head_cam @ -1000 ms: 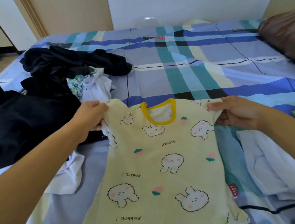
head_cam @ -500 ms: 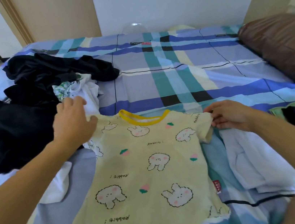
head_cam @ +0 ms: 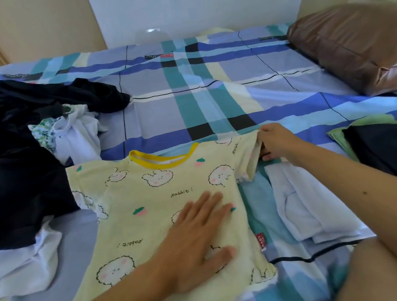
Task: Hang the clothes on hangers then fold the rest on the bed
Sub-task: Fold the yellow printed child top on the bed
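Observation:
A small pale-yellow t-shirt [head_cam: 148,198] with rabbit prints and a yellow collar lies spread flat on the plaid bed sheet [head_cam: 210,97]. My left hand [head_cam: 199,239] lies flat on the shirt's lower middle, fingers straight and spread. My right hand [head_cam: 275,143] pinches the edge of the shirt's right sleeve. A heap of black clothes [head_cam: 12,176] mixed with white and green-patterned pieces [head_cam: 72,134] sits at the left. A folded white garment [head_cam: 305,206] lies just right of the shirt.
A brown pillow [head_cam: 361,48] rests at the far right. A dark folded piece on a green one [head_cam: 396,148] lies at the right edge. More white cloth [head_cam: 17,265] lies at the left, near the shirt's hem. A wall stands behind the bed.
The shirt went from held up by both shoulders to lying flat on the bed. My left hand let go of the left shoulder and moved down onto the shirt's middle. My right hand keeps the sleeve.

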